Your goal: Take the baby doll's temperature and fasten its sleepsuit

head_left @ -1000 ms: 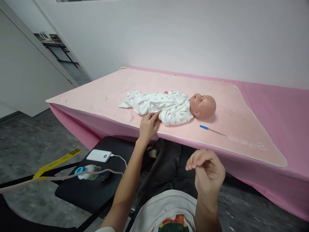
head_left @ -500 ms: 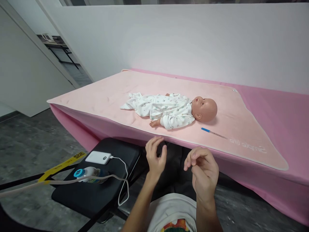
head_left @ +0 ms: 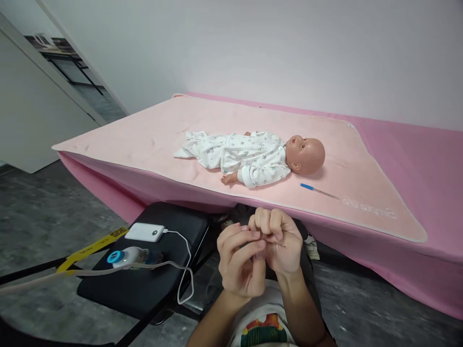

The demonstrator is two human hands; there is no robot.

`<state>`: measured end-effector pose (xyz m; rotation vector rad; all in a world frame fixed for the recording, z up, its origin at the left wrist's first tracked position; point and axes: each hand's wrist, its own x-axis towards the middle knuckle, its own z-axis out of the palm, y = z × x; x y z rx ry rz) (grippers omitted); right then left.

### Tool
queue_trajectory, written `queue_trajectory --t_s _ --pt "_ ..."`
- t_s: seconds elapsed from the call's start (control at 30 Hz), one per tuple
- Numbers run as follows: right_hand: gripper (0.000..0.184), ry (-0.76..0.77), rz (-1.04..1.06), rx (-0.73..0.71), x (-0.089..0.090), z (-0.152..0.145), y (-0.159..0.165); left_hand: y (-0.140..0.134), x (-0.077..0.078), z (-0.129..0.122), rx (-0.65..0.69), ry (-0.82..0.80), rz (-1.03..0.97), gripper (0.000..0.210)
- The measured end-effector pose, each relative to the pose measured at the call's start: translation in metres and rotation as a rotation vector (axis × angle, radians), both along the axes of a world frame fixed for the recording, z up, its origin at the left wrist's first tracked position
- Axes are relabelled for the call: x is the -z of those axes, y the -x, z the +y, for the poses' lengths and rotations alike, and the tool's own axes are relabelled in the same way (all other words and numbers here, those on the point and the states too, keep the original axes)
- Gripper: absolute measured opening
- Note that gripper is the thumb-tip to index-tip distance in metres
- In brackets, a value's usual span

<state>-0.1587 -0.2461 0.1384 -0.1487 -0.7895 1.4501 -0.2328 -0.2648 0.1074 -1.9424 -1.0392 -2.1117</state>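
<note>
In front of my body, at the near edge of the bed, my left hand (head_left: 240, 262) and my right hand (head_left: 282, 243) meet, their fingertips touching. Left fingers curl toward the thumb, and no object shows in the hollow. The right fingers are folded in toward the palm; I see nothing in them either. Beyond them, a baby doll (head_left: 306, 156) in white printed clothes lies on its back, head to the right. A thermometer (head_left: 320, 190) with a blue end rests beside its head, apart from both hands.
A peach blanket (head_left: 137, 130) covers the bed over a pink sheet (head_left: 415, 159). At left, a black folding chair (head_left: 173, 217) holds a white power bank (head_left: 144, 232) with a cable (head_left: 190, 248) and a blue-capped bottle (head_left: 125, 256). A white wall (head_left: 253, 53) stands behind.
Both hands have come together, and their fingers now touch. My left hand has gone from spread fingers to curled ones. The view has shifted slightly; the doll and thermometer stay in place.
</note>
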Motion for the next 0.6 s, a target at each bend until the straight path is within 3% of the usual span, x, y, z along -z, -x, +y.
queue_trajectory --t_s 0.3,0.6 --pt "0.023 -0.026 0.06 -0.006 -0.008 -0.013 0.002 -0.001 -0.004 -0.007 -0.058 -0.047 0.065 0.013" --pt "0.028 0.05 0.064 0.056 -0.009 -0.02 -0.001 -0.003 -0.008 -0.011 -0.051 -0.021 0.109 0.014"
